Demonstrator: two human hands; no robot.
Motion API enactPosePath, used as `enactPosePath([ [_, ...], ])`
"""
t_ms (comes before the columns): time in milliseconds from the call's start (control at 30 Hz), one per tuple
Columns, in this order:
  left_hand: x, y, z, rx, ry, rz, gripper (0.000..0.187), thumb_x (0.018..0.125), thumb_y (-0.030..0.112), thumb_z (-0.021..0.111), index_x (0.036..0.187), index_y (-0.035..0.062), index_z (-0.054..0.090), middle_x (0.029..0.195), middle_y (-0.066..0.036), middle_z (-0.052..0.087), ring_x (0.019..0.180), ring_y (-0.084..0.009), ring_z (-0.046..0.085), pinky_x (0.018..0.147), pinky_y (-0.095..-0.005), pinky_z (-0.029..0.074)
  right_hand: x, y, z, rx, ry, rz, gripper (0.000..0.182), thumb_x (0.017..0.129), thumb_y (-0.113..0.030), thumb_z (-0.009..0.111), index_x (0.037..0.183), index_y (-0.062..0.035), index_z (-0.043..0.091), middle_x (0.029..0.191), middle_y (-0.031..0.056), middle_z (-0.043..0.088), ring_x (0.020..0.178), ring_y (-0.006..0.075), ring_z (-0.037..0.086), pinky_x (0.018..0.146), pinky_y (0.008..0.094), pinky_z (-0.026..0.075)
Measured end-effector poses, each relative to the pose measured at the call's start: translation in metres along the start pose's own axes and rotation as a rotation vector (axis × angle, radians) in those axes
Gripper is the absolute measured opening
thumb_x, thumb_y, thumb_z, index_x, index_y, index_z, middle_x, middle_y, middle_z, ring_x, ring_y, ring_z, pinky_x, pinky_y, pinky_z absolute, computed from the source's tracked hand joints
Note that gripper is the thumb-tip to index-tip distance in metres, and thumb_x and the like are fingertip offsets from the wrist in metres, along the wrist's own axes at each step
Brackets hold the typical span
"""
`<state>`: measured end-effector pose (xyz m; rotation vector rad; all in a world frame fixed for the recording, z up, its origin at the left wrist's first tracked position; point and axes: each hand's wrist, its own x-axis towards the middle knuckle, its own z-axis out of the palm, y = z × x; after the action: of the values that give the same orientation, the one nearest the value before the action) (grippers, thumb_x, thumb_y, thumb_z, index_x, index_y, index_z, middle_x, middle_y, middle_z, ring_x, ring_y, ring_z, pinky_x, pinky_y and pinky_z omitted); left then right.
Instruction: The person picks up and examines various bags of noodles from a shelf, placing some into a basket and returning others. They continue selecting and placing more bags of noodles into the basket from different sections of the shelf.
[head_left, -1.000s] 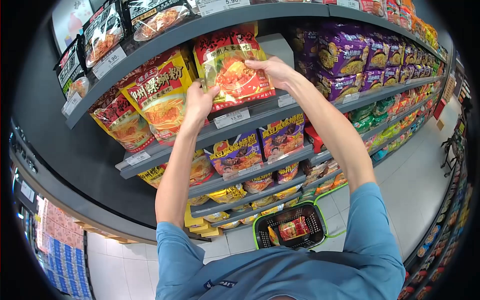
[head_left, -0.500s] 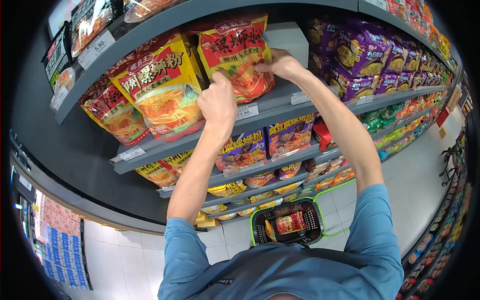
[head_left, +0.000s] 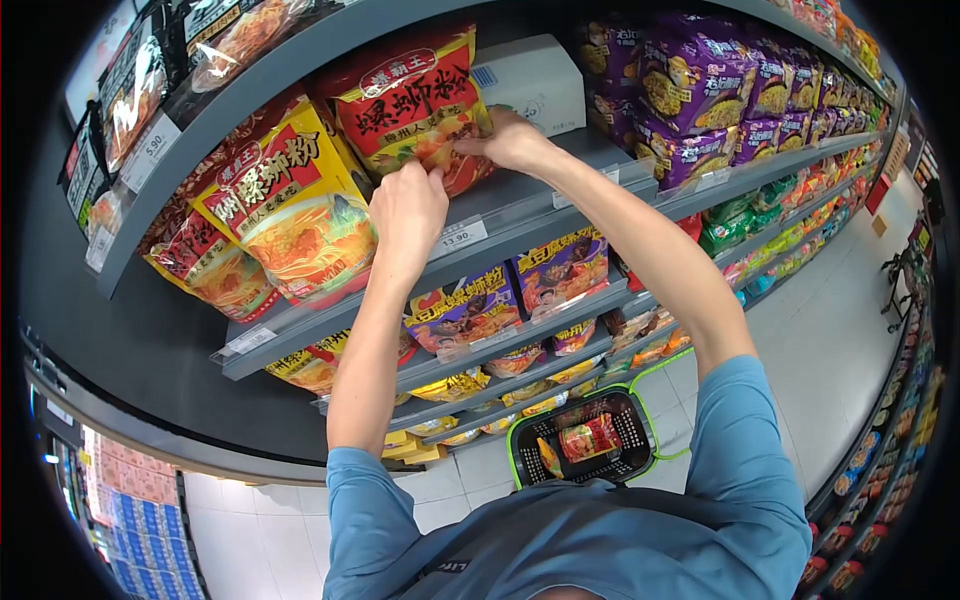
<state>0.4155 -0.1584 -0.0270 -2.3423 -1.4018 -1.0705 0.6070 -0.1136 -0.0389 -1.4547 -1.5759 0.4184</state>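
Observation:
A red and yellow bag of rice noodles stands on the upper shelf, leaning back slightly. My left hand is closed at the bag's lower front, its fingers curled against the packaging. On the bag's right side, my right hand grips the edge, thumb in front and fingers partly hidden behind it. Just left of it stands another yellow and red noodle bag, apart from my hands. A white box sits behind my right hand.
Purple noodle packs are stacked to the right. Price tags line the shelf edge. Lower shelves hold more noodle bags. On the floor below, a black basket with a green rim holds a red packet and a yellow one.
Both hands and the held bag have moved farther back over the shelf, away from its front edge. The whole view has shifted, showing more of the white box.

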Motion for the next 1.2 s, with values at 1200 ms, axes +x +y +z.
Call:
enactPosePath([
  [1200,0.032,0.034,-0.023,0.157,0.542,0.024,0.058,0.082,0.015,0.060,0.129,-0.0078,0.035,0.107,-0.036,0.054,0.082,-0.0485,0.062,0.076,-0.0514,0.050,-0.599,0.213,0.075,0.182,0.028,0.795,0.029,0.086,-0.019,0.068,0.103,0.0038,0.064,0.085,0.0165,0.068,0.078,0.0242,0.067,0.072,0.0335,0.052],
])
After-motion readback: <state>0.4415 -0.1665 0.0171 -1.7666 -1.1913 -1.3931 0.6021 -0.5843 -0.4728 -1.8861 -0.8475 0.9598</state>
